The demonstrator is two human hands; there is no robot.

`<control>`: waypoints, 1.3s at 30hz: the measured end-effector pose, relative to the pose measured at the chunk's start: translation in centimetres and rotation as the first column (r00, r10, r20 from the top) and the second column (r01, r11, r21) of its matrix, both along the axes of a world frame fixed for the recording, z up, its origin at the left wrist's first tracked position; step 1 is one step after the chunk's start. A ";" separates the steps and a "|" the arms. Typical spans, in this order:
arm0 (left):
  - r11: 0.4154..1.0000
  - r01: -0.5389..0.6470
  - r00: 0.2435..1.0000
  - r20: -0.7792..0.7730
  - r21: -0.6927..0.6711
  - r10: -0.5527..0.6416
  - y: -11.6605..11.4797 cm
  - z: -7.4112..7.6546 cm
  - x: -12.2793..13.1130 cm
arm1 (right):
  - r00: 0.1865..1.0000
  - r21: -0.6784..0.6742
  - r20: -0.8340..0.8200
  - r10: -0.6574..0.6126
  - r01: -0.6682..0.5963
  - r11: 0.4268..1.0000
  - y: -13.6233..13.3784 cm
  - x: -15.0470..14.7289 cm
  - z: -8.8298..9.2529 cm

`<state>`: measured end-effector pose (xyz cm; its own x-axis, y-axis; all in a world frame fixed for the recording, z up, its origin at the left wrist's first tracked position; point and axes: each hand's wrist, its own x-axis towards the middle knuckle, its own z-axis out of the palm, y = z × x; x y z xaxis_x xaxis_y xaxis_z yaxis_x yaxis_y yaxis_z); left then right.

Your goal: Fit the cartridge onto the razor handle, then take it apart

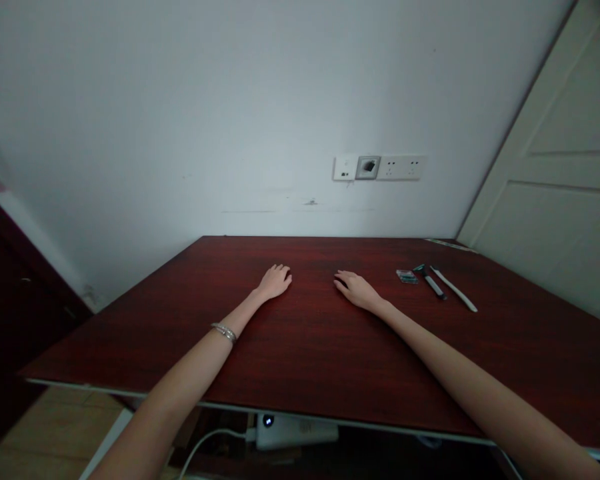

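My left hand (275, 281) rests palm down on the dark red wooden table (300, 360), its fingers a little apart and nothing held. A silver bracelet (225, 333) circles that wrist. To the right, across a gap of bare wood, my right hand (356, 289) also lies palm down with loosely spread fingers, holding nothing. Further right of it lie a small clear packet (407, 277), a razor with a dark green head and pale handle (434, 285), and a long, thin white item (455, 290), slightly curved. Neither hand touches these.
Wall sockets (401, 167) sit above the table's back edge. A pale panelled door (570, 187) borders the right side. Under the front edge, a white device (296, 432) with a lit display and a cable lies on a shelf.
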<state>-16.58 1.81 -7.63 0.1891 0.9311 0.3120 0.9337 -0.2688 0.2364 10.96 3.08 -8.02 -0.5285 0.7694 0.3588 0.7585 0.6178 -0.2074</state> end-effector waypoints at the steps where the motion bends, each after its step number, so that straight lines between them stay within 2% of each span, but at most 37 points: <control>1: 1.000 -0.002 1.000 -0.009 0.002 0.002 0.0 0.0 0.0 | 1.000 0.006 0.007 0.000 0.000 1.000 0.0 0.0 0.1; 11: 1.000 -0.028 0.998 -0.059 0.002 0.028 0.2 0.0 0.1 | 1.000 0.006 -0.028 0.013 -0.013 1.000 -0.1 0.1 0.2; 16: 1.000 -0.020 0.999 0.028 0.020 0.019 0.4 0.3 0.2 | 0.995 -0.013 -0.096 0.012 -0.013 1.000 0.1 1.1 1.5; 20: 0.999 -0.039 0.974 0.223 0.024 0.032 1.1 1.1 0.7 | 0.983 0.063 -0.161 -0.086 0.097 0.993 1.1 4.8 4.2; 22: 0.999 -0.051 0.946 0.323 0.016 0.043 1.7 1.6 1.3 | 0.962 0.060 -0.186 -0.201 0.215 0.975 1.7 7.9 5.7; 24: 1.000 -0.010 0.916 0.401 0.008 0.006 2.4 2.1 2.2 | 0.924 0.030 -0.194 -0.328 0.340 0.940 2.1 11.4 7.0; 27: 0.997 0.082 0.876 0.478 0.001 -0.072 3.6 2.8 4.5 | 0.859 -0.019 -0.168 -0.484 0.488 0.872 1.9 16.4 7.9; 31: 0.984 0.180 0.880 0.448 -0.006 -0.159 4.8 3.4 9.1 | 0.799 -0.080 -0.075 -0.597 0.592 0.802 0.9 21.0 7.1; 34: 0.967 0.254 0.891 0.386 0.011 -0.239 5.4 3.4 13.2 | 0.769 -0.117 -0.028 -0.638 0.631 0.766 0.2 22.7 5.7; 39: 0.915 0.403 0.877 0.274 0.024 -0.394 6.8 2.6 19.8 | 0.766 -0.142 -0.010 -0.643 0.636 0.759 -0.3 23.3 4.5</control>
<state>3.19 8.66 -5.00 0.4600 0.8053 0.3740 0.6492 -0.5924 0.4771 34.26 2.78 -3.52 0.1201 0.9604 0.2513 0.9529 -0.0405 -0.3006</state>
